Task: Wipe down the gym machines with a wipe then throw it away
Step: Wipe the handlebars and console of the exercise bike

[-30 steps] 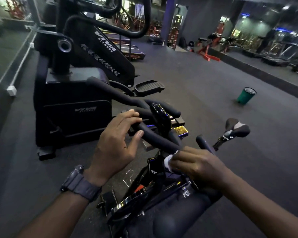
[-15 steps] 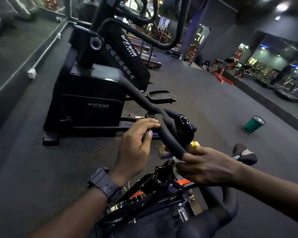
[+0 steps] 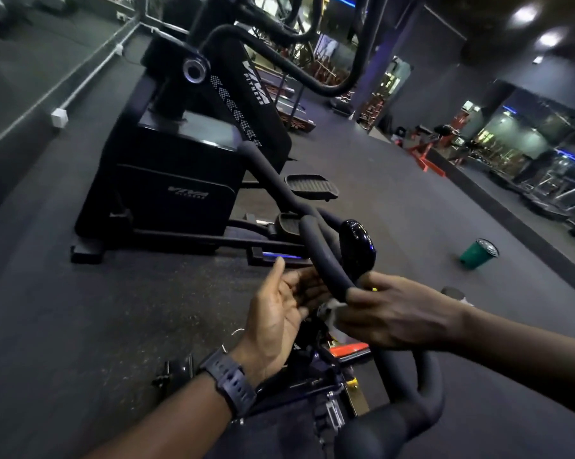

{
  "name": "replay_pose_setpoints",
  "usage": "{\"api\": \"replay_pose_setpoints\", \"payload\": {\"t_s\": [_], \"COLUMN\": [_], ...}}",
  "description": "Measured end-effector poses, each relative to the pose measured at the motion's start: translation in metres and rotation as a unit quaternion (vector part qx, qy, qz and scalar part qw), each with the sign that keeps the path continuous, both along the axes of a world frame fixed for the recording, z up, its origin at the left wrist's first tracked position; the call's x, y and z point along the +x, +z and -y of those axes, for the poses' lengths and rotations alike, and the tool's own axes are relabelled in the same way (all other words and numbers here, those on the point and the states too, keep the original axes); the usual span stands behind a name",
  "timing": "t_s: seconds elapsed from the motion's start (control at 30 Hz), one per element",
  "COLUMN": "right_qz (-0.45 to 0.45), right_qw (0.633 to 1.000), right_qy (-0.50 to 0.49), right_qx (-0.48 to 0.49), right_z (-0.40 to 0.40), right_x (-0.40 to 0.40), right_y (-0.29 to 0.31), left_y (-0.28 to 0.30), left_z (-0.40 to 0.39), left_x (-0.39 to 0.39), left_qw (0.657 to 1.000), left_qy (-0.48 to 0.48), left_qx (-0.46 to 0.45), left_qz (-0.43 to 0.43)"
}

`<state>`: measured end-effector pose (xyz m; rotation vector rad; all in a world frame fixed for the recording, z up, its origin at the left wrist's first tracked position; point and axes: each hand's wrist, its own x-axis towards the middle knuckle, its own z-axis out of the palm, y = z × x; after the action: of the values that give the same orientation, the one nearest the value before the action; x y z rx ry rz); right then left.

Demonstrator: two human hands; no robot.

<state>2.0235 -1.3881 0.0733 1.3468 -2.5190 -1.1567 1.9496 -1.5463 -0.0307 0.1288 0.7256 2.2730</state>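
White lettering reading "VIVA FITNESS" is being shown on the slanted black column [image 3: 246,94] of the elliptical machine [image 3: 167,180], running down its length above a band of small white chevron marks. A fainter grey "VIVA" logo, with a smaller line beneath it too blurred to be read, is being displayed on the machine's lower housing panel [image 3: 188,193].
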Motion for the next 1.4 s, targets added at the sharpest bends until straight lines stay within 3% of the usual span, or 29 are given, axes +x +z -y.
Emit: {"api": "replay_pose_setpoints", "payload": {"t_s": [0.1, 0.23, 0.33, 0.43, 0.57, 0.7, 0.77, 0.87, 1.03, 1.1, 1.2, 1.23, 1.33, 1.4], "right_qz": [-0.052, -0.069, -0.024, -0.012, 0.039, 0.109, 0.139, 0.116, 0.092, 0.065, -0.037, -0.062, -0.126, -0.155], "right_qw": [0.997, 0.991, 0.996, 0.99, 0.953, 0.895, 0.878, 0.882, 0.867, 0.871, 0.874, 0.867, 0.815, 0.787], "right_qy": [0.007, -0.066, -0.069, -0.139, -0.299, -0.432, -0.454, -0.412, -0.411, -0.367, -0.266, -0.25, -0.251, -0.257], "right_qx": [-0.056, -0.094, -0.056, -0.013, -0.021, 0.002, -0.067, -0.198, -0.266, -0.319, -0.404, -0.428, -0.507, -0.539], "right_z": [0.034, 0.05, 0.047, 0.066, 0.083, 0.052, 0.031, 0.019, 0.002, -0.006, -0.013, -0.014, -0.016, -0.021], "right_x": [-0.028, -0.038, -0.037, -0.064, -0.125, -0.178, -0.182, -0.159, -0.099, -0.071, -0.032, -0.025, -0.038, -0.048], "right_y": [0.008, 0.021, 0.027, 0.041, 0.057, 0.061, 0.063, 0.065, 0.075, 0.068, 0.034, 0.022, 0.013, 0.015], "left_y": [0.003, 0.008, 0.008, 0.006, 0.009, 0.015, 0.017, 0.02, 0.02, 0.02, 0.024, 0.026, 0.033, 0.037], "left_z": [-0.001, 0.001, 0.002, 0.002, 0.002, 0.008, 0.01, 0.011, 0.005, 0.005, 0.005, 0.005, 0.002, 0.0], "left_x": [0.001, 0.001, 0.001, 0.0, -0.003, -0.006, -0.006, -0.006, -0.007, -0.008, -0.009, -0.01, -0.018, -0.024], "left_qw": [0.999, 0.997, 0.996, 0.996, 0.997, 0.999, 0.996, 0.985, 0.976, 0.969, 0.935, 0.908, 0.772, 0.73], "left_qy": [-0.01, 0.012, 0.015, 0.039, 0.037, 0.048, 0.06, 0.063, 0.096, 0.116, 0.18, 0.214, 0.272, 0.275], "left_qx": [0.042, 0.076, 0.078, 0.068, 0.035, -0.017, -0.047, -0.097, -0.136, -0.149, -0.196, -0.221, -0.318, -0.352], "left_qz": [0.007, 0.032, 0.035, 0.047, 0.059, 0.009, -0.051, -0.125, -0.139, -0.161, -0.234, -0.285, -0.478, -0.518]}}
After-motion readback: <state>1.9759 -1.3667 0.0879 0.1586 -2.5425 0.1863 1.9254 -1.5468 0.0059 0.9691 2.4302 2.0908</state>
